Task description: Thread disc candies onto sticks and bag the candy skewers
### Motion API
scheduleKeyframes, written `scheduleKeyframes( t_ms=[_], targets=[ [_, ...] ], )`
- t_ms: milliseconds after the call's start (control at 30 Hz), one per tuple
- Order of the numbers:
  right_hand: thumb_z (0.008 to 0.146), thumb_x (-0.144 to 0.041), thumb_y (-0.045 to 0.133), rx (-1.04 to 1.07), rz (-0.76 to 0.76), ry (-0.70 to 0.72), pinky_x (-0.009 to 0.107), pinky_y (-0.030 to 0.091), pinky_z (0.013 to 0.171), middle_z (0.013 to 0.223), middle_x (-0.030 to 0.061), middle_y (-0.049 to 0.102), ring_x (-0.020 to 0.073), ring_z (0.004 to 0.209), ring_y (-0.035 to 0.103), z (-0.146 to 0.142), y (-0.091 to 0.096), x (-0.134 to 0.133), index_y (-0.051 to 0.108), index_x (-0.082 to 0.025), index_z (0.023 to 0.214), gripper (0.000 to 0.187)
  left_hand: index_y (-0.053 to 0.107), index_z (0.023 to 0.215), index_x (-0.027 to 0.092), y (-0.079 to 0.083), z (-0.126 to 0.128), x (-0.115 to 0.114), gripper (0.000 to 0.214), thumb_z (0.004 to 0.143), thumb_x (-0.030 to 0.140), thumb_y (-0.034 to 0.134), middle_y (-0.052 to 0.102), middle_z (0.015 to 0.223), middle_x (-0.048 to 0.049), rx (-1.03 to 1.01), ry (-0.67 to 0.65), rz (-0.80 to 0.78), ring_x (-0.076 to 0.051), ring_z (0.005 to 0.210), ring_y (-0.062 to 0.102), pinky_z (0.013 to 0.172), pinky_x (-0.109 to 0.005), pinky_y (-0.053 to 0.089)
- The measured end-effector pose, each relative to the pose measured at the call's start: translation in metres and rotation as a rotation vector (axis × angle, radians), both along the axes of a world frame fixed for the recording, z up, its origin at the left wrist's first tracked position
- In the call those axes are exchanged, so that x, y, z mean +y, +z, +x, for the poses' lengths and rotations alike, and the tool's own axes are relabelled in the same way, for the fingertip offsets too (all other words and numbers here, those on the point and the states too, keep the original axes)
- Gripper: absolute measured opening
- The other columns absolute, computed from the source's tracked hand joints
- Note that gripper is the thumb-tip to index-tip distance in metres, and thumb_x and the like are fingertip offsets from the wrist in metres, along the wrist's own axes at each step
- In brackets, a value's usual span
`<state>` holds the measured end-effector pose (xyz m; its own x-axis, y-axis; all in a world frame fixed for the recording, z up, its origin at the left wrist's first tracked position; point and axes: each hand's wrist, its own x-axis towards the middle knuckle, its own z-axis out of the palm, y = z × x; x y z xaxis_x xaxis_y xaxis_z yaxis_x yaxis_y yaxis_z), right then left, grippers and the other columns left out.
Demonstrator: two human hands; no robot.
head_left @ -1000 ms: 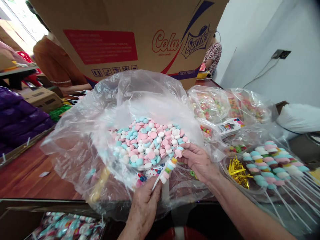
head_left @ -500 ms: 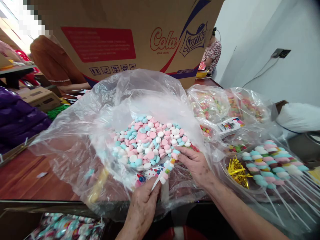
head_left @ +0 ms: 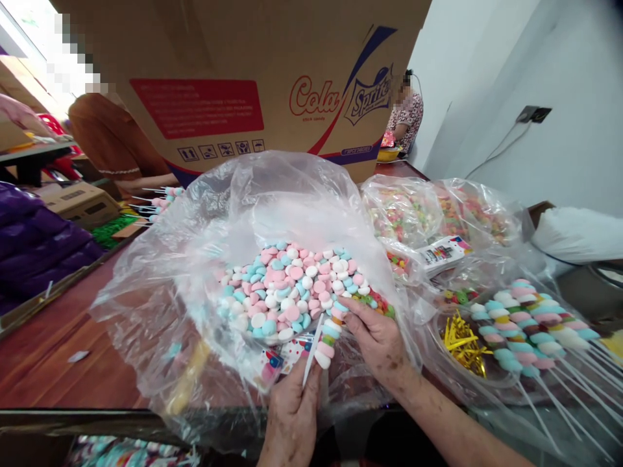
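Observation:
My left hand [head_left: 294,408] is closed round a white stick [head_left: 312,350] that points up and away from me. Right beside the stick is a short row of marshmallows and gummy candies [head_left: 329,340] in pink, white, blue, green and orange. Its upper end is pinched between the thumb and fingers of my right hand [head_left: 377,337]; its lower end lies against my left fingers. Whether a stick runs through the row is hidden. Just beyond both hands, a large clear plastic bag [head_left: 165,285] lies spread open with a heap of pink, white and blue marshmallows [head_left: 292,285].
At right, finished candy skewers [head_left: 530,324] lie beside a bowl of gold twist ties [head_left: 462,344]. Bags of gummies [head_left: 409,207] and a stack of printed cards [head_left: 442,253] are behind them. A big carton [head_left: 219,52] stands at the back; two people sit beyond it.
The white stick has tilted more upright and apart from the candy row. Both hands sit slightly lower and further right in view, as the camera has tipped up.

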<state>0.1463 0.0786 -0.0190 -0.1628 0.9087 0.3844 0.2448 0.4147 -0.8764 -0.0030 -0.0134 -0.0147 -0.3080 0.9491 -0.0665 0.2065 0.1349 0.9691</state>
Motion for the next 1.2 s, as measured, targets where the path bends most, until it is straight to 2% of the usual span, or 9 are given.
scheduleKeyframes(
  t_ms=[333,600,700,767,933,1033,1133,1200],
  targets=[
    [0.094,-0.02,0.048,-0.165,0.256,0.041,0.03,0.056,0.087,0.108,0.0066,0.073,0.0183,0.098,0.07,0.004,0.005,-0.001,0.066,-0.021,0.12,0.032,0.077,0.096,0.017,0.005,0.006,0.004,0.042,0.082,0.052,0.06,0.05,0.048,0.0018,-0.044,0.037,-0.007,-0.016,0.048,0.042,0.046,-0.024,0.036],
    [0.095,-0.022,0.047,-0.168,0.238,0.089,0.032,0.057,0.086,0.108,0.0066,0.073,0.0197,0.097,0.07,-0.001,0.003,-0.003,0.065,-0.023,0.122,0.032,0.075,0.092,0.018,-0.004,0.005,0.008,0.038,0.082,0.051,0.059,0.047,0.047,0.0033,-0.02,0.057,-0.029,-0.015,0.047,0.039,0.045,-0.024,0.032],
    [0.095,-0.023,0.048,-0.125,0.162,0.127,0.033,0.054,0.092,0.113,0.0064,0.071,0.0197,0.103,0.067,-0.002,0.007,-0.003,0.064,-0.024,0.123,0.032,0.071,0.08,0.017,-0.002,0.007,0.012,0.034,0.082,0.049,0.059,0.044,0.049,0.0043,-0.034,0.065,-0.047,-0.013,0.048,0.037,0.046,-0.024,0.03],
    [0.093,-0.025,0.052,-0.043,0.07,0.147,0.035,0.051,0.097,0.122,0.0068,0.066,0.0202,0.11,0.064,-0.004,0.01,-0.003,0.058,-0.023,0.129,0.036,0.065,0.07,0.017,0.003,0.01,0.016,0.035,0.083,0.048,0.058,0.044,0.052,0.0042,-0.056,0.027,-0.049,-0.012,0.05,0.038,0.048,-0.023,0.029],
    [0.09,-0.024,0.058,0.371,-0.198,0.236,0.034,0.051,0.096,0.137,0.0056,0.055,0.0183,0.114,0.061,-0.01,0.014,-0.002,0.031,-0.031,0.147,0.063,0.053,0.062,0.018,0.008,0.013,0.021,0.045,0.088,0.054,0.051,0.041,0.046,0.0057,-0.129,-0.128,-0.118,-0.011,0.044,0.036,0.045,-0.023,0.025],
    [0.084,-0.021,0.064,0.621,-0.266,0.288,0.034,0.054,0.089,0.129,0.0047,0.059,0.0169,0.104,0.065,-0.013,0.018,0.0,0.023,-0.034,0.147,0.077,0.053,0.06,0.019,0.005,0.011,0.02,0.044,0.088,0.053,0.052,0.04,0.045,0.0058,-0.078,-0.13,-0.096,-0.011,0.043,0.035,0.044,-0.024,0.023],
    [0.074,-0.02,0.073,0.783,-0.389,0.318,0.034,0.056,0.083,0.114,0.0037,0.066,0.0176,0.094,0.068,-0.015,0.02,-0.001,0.027,-0.032,0.142,0.083,0.052,0.057,0.019,0.002,0.011,0.02,0.043,0.086,0.051,0.054,0.04,0.046,0.0054,-0.028,-0.107,-0.051,-0.011,0.044,0.034,0.045,-0.024,0.023],
    [0.072,-0.019,0.075,0.831,-0.479,0.325,0.034,0.056,0.083,0.109,0.0031,0.068,0.0173,0.091,0.068,-0.017,0.02,-0.003,0.033,-0.029,0.138,0.079,0.052,0.055,0.019,0.001,0.013,0.02,0.044,0.084,0.052,0.056,0.04,0.046,0.0052,-0.044,-0.087,-0.043,-0.011,0.045,0.034,0.045,-0.023,0.022]
  ],
)
